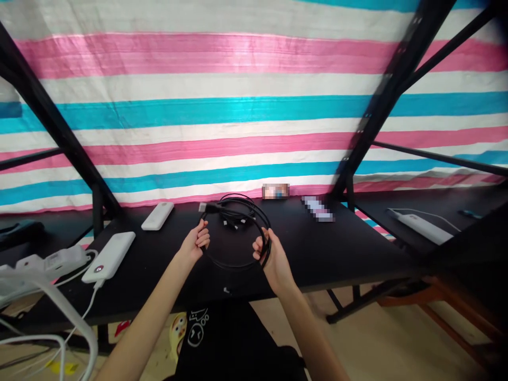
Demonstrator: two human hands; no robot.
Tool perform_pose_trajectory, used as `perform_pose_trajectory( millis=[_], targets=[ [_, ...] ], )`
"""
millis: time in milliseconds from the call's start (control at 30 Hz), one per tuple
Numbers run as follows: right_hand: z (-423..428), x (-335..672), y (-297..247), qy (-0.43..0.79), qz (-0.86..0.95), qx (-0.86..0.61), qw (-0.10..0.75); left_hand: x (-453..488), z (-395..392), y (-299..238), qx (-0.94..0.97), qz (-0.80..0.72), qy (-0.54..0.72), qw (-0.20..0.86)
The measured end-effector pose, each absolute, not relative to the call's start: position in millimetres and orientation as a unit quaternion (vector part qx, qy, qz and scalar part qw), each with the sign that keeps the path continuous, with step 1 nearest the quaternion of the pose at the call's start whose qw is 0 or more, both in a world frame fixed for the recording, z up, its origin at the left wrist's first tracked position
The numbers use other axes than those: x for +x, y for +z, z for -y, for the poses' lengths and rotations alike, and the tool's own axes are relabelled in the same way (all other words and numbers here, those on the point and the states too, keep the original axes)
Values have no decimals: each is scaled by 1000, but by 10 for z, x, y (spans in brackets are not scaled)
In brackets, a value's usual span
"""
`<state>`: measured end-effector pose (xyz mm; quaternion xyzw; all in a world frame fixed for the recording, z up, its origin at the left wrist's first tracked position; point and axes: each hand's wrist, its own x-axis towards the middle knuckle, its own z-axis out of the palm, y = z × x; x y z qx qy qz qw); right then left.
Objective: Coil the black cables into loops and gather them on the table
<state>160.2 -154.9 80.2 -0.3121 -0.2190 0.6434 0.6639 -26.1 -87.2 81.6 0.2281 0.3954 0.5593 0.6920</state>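
Observation:
A black multi-plug cable (236, 219) is looped into a coil above the black table (317, 248). My left hand (195, 242) pinches the coil's left side. My right hand (268, 253) is closed round its right side. Several small plugs hang inside the loop near its top. Both forearms reach in from the bottom of the view.
Two white power banks (109, 255) (157, 215) lie on the table's left part, one with a white cord plugged in. A white power strip (51, 259) sits at far left. Another white strip (420, 225) lies on the right table. Black frame bars cross a striped tarp behind.

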Motion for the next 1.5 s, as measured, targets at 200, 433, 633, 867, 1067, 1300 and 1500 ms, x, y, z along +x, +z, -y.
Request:
perform_pose_trajectory(
  millis=[200, 433, 633, 867, 1067, 1300, 1500],
  targets=[
    [1578, 1706, 805, 612, 225, -343, 676, -251, 1142, 850, 303, -370, 565, 672],
    [1701, 1956, 904, 572, 277, -381, 671, -467, 1433, 726, 464, -455, 494, 578],
    [2046, 1981, 1358, 379, 585, -449, 559, -499, 1719, 933, 587, -532, 573, 210],
    [2240, 1690, 1595, 152, 771, -379, 488, -175, 1963, 1382, 803, -409, 434, -7],
    [2198, 1691, 1425, 165, 780, -362, 482, -145, 1823, 1288, 702, -511, 430, 249],
    [2068, 1830, 1199, 276, 695, -447, 490, -259, 1767, 1167, 477, -524, 570, 415],
    [1991, 1896, 1044, 302, 710, -442, 458, -272, 1793, 1081, 442, -507, 561, 482]
  ],
)
